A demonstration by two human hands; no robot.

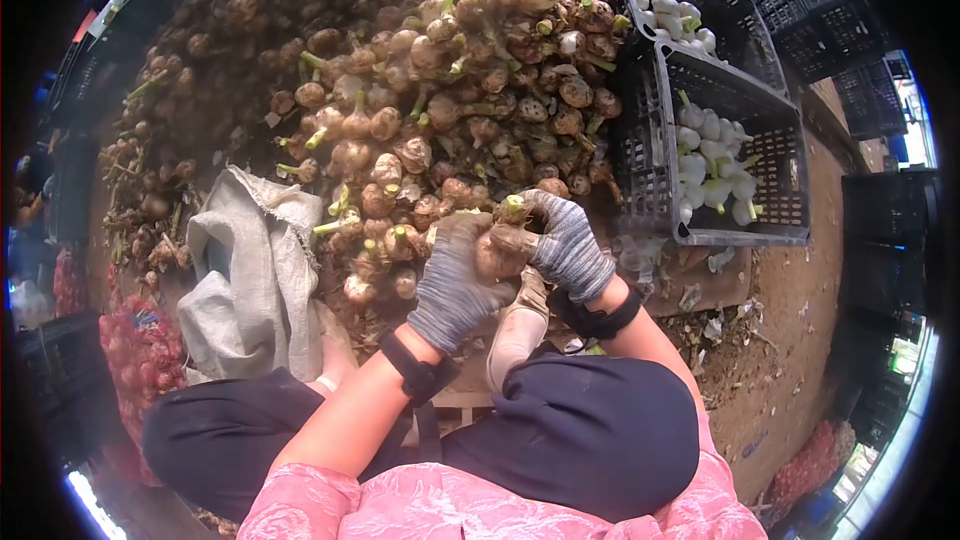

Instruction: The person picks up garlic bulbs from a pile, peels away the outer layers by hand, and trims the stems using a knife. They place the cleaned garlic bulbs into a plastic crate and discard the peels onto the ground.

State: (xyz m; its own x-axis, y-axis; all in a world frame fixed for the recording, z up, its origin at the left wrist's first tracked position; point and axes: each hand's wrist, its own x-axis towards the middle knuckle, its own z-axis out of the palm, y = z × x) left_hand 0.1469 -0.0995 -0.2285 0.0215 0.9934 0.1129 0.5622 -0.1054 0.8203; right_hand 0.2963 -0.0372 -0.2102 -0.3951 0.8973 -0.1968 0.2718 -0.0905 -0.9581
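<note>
Gripping bulb [500, 258]: both hands [455, 278] [568, 245] (gloved), seemingly half-closed.

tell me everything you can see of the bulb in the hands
The bulb is roundish and brown, its skin patchy and dirty-looking, with a short stem on top that ends in a pale green cut face. It is held stem up at the near edge of the brown pile. The gloved left hand cups its left side; the gloved right hand grips from the right, fingers hiding part of it.
</note>
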